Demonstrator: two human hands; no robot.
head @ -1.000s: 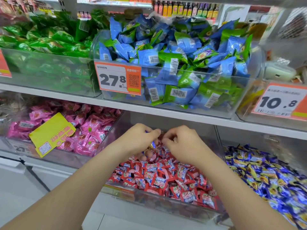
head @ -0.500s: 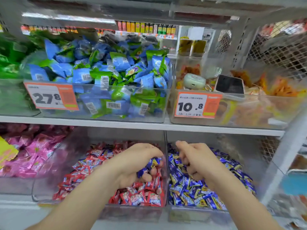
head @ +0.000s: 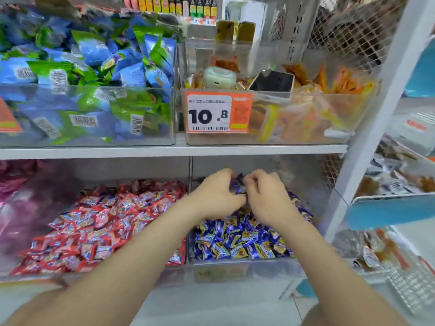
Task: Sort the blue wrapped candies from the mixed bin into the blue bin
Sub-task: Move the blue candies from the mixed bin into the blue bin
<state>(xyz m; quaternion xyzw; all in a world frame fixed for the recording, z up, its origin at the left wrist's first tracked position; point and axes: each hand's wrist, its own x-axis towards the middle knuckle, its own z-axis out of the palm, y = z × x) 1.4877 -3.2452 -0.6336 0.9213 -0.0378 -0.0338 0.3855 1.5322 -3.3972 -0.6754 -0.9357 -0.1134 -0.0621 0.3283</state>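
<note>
Both hands hover over the clear bin (head: 244, 269) full of blue wrapped candies on the lower shelf. My left hand (head: 216, 196) and my right hand (head: 268, 196) are pressed close together, fingers curled around a few blue wrapped candies (head: 237, 185) held between them. Left of that bin stands the mixed bin (head: 174, 276), filled mostly with red wrapped candies (head: 106, 222). How many candies each hand holds is hidden by the fingers.
Above, a shelf board (head: 164, 151) carries a bin of blue and green packets (head: 89, 114) and a bin with an orange 10.8 price tag (head: 217, 114), a phone (head: 273, 81) lying in it. A white upright post (head: 376, 114) stands at right; pink candies (head: 14, 184) far left.
Both hands moved right from the red candy bin to above the blue candy bin and came together, carrying blue candies. The view swung right too.
</note>
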